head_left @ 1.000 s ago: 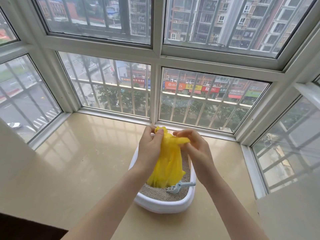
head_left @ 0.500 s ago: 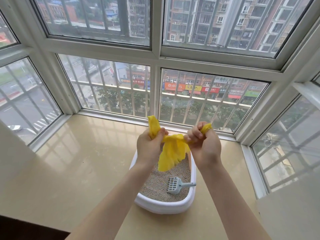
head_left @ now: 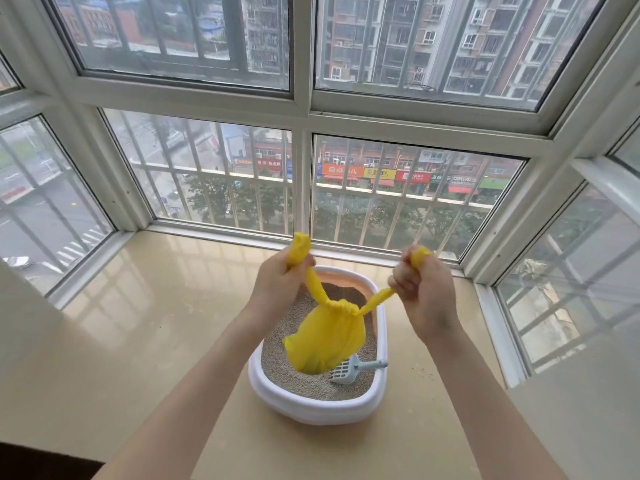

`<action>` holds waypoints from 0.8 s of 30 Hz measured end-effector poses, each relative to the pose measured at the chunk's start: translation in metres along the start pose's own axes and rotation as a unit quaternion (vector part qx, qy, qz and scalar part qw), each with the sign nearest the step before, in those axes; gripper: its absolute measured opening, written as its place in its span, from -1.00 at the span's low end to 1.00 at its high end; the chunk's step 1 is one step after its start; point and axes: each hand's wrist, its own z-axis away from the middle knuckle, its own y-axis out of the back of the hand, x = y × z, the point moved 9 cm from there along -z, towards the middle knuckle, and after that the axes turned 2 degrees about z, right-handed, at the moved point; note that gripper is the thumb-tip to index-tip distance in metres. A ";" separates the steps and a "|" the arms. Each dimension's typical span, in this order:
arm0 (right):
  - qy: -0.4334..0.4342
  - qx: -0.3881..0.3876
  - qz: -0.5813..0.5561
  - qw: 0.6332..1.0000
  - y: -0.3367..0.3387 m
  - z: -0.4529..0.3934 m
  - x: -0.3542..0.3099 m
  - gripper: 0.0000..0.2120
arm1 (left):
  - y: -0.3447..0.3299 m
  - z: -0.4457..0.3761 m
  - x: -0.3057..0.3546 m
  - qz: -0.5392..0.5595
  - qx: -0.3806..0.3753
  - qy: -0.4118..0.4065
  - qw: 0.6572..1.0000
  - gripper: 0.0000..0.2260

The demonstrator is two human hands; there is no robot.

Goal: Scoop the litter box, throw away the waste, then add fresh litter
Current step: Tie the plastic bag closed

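Note:
A yellow plastic bag (head_left: 327,336) hangs in the air above the white litter box (head_left: 313,408). My left hand (head_left: 282,284) grips one of its handles and my right hand (head_left: 420,289) grips the other, so the two handles stretch apart and the bag's mouth is gathered between them. Grey litter (head_left: 294,377) fills the box. A pale blue scoop (head_left: 349,372) lies on the litter at the near right, its front part hidden behind the bag.
The litter box stands on a glossy beige sill (head_left: 145,327) inside a bay window. White window frames (head_left: 301,188) and glass close the sill at the back and on both sides. A few loose grains lie on the sill to the right of the box.
My hands have moved apart, each pulling a handle outward. The bag has dropped lower between them and its mouth has drawn tight.

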 end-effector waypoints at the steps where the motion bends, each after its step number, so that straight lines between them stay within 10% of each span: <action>1: 0.032 -0.067 0.066 0.995 -0.021 0.002 -0.009 -0.78 | -0.011 0.000 0.014 -0.017 -0.040 -0.025 0.999 -0.79; 5: 0.108 -0.216 0.275 0.931 -0.096 0.012 -0.015 -0.71 | -0.044 0.008 0.061 0.009 -0.149 -0.078 0.986 -0.92; 13: 0.106 -0.082 0.222 0.966 -0.100 -0.016 -0.024 -0.78 | -0.022 0.018 0.053 0.240 -0.149 -0.061 0.957 -0.40; 16: 0.089 -0.029 0.175 0.980 -0.093 -0.023 -0.035 -0.77 | -0.011 0.017 0.045 0.052 -0.053 -0.114 0.991 -0.42; 19: 0.037 -0.024 0.091 0.995 -0.094 -0.029 -0.038 -0.71 | -0.048 0.017 0.026 -0.148 -0.133 -0.104 0.974 -0.23; 24: 0.006 -0.066 0.010 0.998 -0.109 -0.023 -0.045 -0.61 | -0.073 0.014 0.013 -0.129 -0.056 -0.119 0.983 -0.70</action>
